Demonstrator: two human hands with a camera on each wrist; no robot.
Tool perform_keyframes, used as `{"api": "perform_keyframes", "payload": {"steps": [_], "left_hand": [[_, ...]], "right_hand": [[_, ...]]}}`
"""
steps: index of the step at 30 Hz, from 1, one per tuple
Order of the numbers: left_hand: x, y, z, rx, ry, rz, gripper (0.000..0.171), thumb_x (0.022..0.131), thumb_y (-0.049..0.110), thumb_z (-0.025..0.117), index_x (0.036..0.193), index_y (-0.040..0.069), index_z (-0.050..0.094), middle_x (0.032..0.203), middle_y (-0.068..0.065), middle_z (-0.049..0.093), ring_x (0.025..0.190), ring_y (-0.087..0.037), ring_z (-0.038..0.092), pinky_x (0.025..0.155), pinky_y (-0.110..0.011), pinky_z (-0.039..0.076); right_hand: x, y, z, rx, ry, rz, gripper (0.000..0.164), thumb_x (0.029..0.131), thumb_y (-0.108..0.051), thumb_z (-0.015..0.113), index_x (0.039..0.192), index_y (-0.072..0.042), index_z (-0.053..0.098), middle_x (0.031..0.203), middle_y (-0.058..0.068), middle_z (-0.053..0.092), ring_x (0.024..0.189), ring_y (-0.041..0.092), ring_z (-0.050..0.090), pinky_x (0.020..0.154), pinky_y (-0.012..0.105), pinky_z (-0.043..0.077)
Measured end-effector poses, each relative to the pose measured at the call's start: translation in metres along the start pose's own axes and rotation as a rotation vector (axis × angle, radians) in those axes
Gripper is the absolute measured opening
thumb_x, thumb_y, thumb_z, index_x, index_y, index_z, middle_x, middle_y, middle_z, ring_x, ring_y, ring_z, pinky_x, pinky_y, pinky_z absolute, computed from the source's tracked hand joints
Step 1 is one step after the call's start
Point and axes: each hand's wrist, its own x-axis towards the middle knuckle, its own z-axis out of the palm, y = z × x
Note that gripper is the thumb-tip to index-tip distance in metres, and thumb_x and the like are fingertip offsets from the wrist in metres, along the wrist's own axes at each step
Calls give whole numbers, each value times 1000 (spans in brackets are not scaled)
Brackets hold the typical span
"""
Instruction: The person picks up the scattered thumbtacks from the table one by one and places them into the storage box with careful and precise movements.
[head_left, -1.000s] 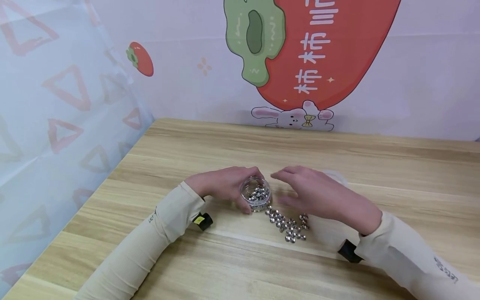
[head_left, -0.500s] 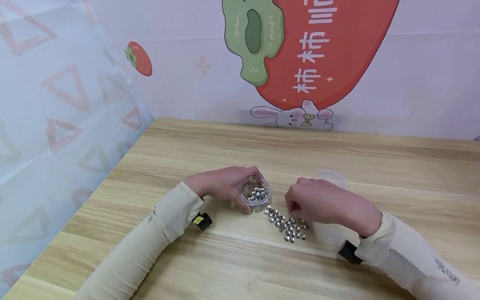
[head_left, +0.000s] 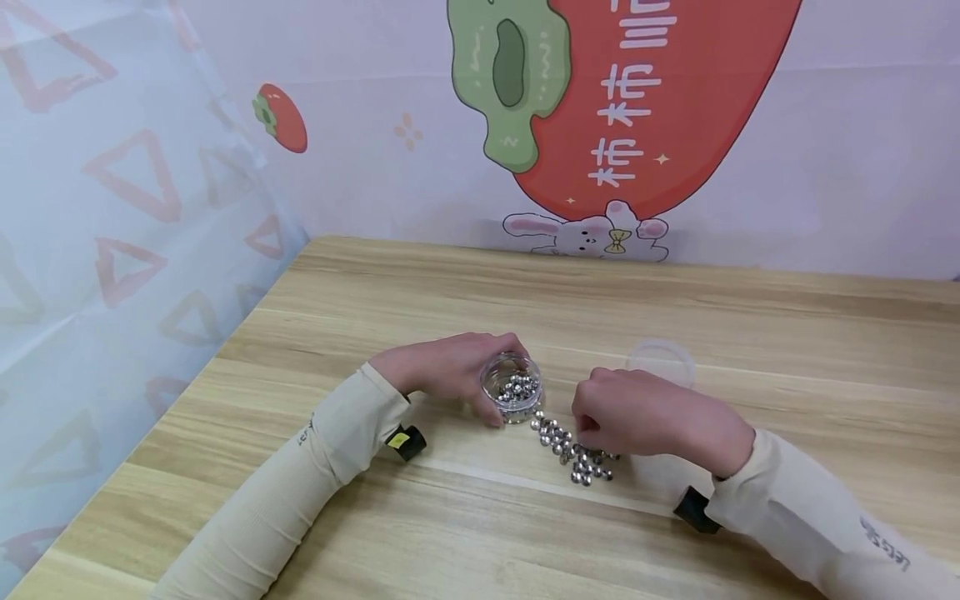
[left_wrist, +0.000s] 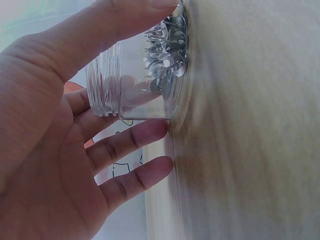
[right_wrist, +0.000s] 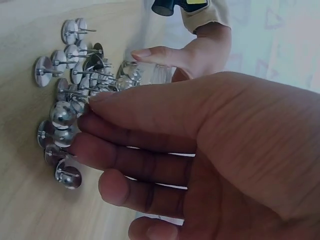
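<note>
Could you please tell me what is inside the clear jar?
The clear jar holds a pile of silver thumbtacks at its bottom. Whatever the pile buries cannot be seen, and the left hand hides part of the jar in its wrist view.

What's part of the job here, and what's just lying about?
In the job:
left hand, holding the clear jar
inside tacks
right hand, at the loose tacks

Seemingly not:
clear disc, maybe a lid
printed backdrop

Two hands (head_left: pixel 453 367), one clear jar (left_wrist: pixel 140 107), one lid (head_left: pixel 662 362), one wood-grain table (head_left: pixel 420 533), thumbtacks (head_left: pixel 557 438) way too jumbled to count.
</note>
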Motion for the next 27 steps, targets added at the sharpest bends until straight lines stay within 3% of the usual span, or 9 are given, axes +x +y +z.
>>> {"api": "perform_keyframes", "payload": {"steps": [6, 13, 16, 21, 27], "left_hand": [[0, 0, 0, -7, 1, -11, 75, 62, 29, 90, 124, 19, 49, 118, 2, 61, 108, -12, 53, 98, -35, 45], [0, -1, 0, -3, -2, -6, 75, 62, 29, 90, 124, 18, 49, 119, 1, 61, 109, -13, 53, 98, -36, 46], [0, -1, 0, 2, -3, -5, 75, 63, 29, 90, 124, 18, 48, 119, 1, 61, 108, -13, 53, 98, -36, 46], [0, -1, 0, 0, -4, 4, 75, 63, 29, 90, 124, 18, 48, 119, 1, 61, 107, -13, 54, 97, -35, 47], [0, -2, 0, 9, 0, 23, 74, 63, 29, 90, 124, 17, 48, 117, 1, 62, 106, -12, 55, 96, -34, 48]], "right_hand": [[0, 1, 1, 3, 8, -7, 41, 77, -1, 61, 51, -21, 37, 51, -10, 24, 49, 5, 25, 45, 24, 23], [2, 1, -5, -13, 34, 34, 34, 82, -4, 65, 55, -21, 53, 50, -10, 40, 46, 4, 37, 45, 24, 33], [6, 1, -6, -34, 147, 34, 24, 83, -6, 67, 64, -20, 62, 56, -10, 50, 49, 6, 43, 45, 25, 38], [16, 1, 0, -56, 394, -39, 7, 84, -10, 69, 80, -16, 71, 71, -8, 63, 57, 8, 50, 50, 28, 48], [24, 4, 11, -31, 530, -93, 5, 83, -9, 69, 84, -13, 71, 74, -6, 66, 59, 8, 52, 54, 32, 52]]}}
